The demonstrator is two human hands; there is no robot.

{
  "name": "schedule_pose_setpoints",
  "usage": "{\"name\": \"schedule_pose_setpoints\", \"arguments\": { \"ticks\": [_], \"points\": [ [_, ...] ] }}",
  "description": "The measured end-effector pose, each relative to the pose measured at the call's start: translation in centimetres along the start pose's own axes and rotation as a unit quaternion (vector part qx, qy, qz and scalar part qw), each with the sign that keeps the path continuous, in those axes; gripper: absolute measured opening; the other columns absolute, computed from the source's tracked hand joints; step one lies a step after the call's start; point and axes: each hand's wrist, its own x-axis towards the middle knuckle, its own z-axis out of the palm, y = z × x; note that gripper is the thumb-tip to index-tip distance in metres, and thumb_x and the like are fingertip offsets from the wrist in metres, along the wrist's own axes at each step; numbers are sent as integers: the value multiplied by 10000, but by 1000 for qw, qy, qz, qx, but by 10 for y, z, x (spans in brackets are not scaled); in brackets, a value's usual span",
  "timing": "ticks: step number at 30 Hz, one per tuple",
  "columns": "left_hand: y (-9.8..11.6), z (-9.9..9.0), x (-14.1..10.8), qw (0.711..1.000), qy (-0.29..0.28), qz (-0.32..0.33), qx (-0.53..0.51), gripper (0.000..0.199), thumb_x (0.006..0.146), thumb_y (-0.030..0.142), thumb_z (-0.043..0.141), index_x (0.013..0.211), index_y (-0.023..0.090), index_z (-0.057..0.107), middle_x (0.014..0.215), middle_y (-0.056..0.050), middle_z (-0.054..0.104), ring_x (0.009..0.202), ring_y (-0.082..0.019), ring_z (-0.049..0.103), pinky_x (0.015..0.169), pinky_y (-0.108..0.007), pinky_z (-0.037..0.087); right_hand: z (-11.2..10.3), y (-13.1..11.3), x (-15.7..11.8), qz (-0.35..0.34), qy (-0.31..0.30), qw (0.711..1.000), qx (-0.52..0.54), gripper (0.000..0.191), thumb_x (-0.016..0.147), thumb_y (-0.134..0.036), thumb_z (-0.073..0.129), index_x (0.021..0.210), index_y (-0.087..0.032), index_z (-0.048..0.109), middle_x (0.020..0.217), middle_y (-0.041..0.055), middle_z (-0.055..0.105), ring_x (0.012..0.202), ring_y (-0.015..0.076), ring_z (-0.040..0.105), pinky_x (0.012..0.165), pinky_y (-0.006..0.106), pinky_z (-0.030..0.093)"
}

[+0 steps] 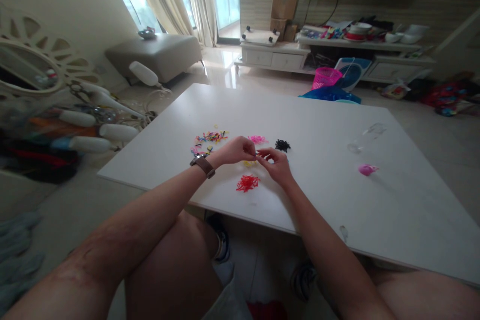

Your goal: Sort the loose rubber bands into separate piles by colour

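Note:
My left hand, with a watch on its wrist, is closed, fingertips pressed together above the white table. My right hand meets it from the right, thumb and forefinger pinched at the same spot. Whatever they hold is too small to make out. Below the hands lies a pile of red pieces, with yellow pieces partly hidden right under them. Behind are a pink pile and a black pile. A mixed-colour heap lies to the left.
On the table's right side are a pink object, a clear container and a small clear item near the front edge. White padded arms stand beside the left edge. My legs are below the front edge.

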Motion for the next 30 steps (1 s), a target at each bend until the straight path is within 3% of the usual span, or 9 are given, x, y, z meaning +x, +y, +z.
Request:
{"name": "schedule_pose_setpoints", "arguments": {
  "ticks": [6, 16, 24, 30],
  "points": [
    [5, 0, -2, 998, 0, 4, 61, 81, 731, 192, 747, 740, 113, 731, 648, -27, 689, 619, -119, 598, 577, -214, 420, 1, 5, -1, 1, -8, 1000, 13, 194, 840, -365, 751, 983, -235, 770, 841, 22, 739, 733, 159, 675, 662, 294, 546],
    [7, 8, 0, 989, 13, 18, 148, 32, 704, 149, 737, 695, 120, 726, 606, -1, 664, 589, -111, 568, 562, -219, 379, 0, 4, -2, -5, 6, 1000, 11, 149, 842, -369, 743, 844, -219, 735, 777, 19, 710, 711, 166, 656, 661, 304, 526],
    [1, 8, 6, 995, 7, 19, 97, 77, 713, 168, 730, 761, 110, 745, 647, -23, 687, 594, -114, 589, 561, -215, 407, -2, 9, 0, 31, 12, 999, 30, 138, 804, -323, 738, 771, -207, 672, 718, 4, 685, 665, 160, 644, 646, 297, 524],
    [10, 8, 8, 996, 22, 29, 75, 50, 714, 157, 728, 742, 120, 745, 660, -30, 695, 604, -116, 597, 569, -218, 417, -5, 7, 2, 69, 34, 996, 51, 239, 790, -425, 767, 764, -218, 650, 723, 13, 700, 676, 175, 663, 663, 315, 550]
  ]
}}
